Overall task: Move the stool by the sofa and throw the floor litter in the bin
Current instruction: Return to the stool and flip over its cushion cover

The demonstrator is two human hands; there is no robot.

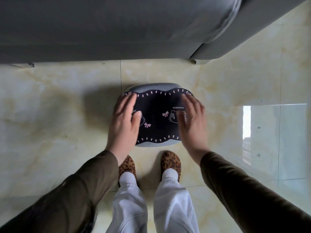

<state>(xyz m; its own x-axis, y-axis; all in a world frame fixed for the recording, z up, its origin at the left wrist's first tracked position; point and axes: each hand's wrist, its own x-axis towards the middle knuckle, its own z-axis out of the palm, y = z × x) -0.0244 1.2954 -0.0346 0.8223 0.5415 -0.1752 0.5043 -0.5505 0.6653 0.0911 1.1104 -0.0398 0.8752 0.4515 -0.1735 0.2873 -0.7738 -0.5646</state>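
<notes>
My left hand (123,121) & right hand (193,120) both spread open, blurred, over stool (158,115) on floor just before sofa (117,27); contact unclear, prob. gripping nothing. Stool legs hidden.

The marbled tile floor (58,101) carries the stool (158,115) (dark-cushioned) and sofa (117,27).

Grey stool (151,87), black cartoon-cat cover (158,115); leopard-print slippers (170,161).
</notes>
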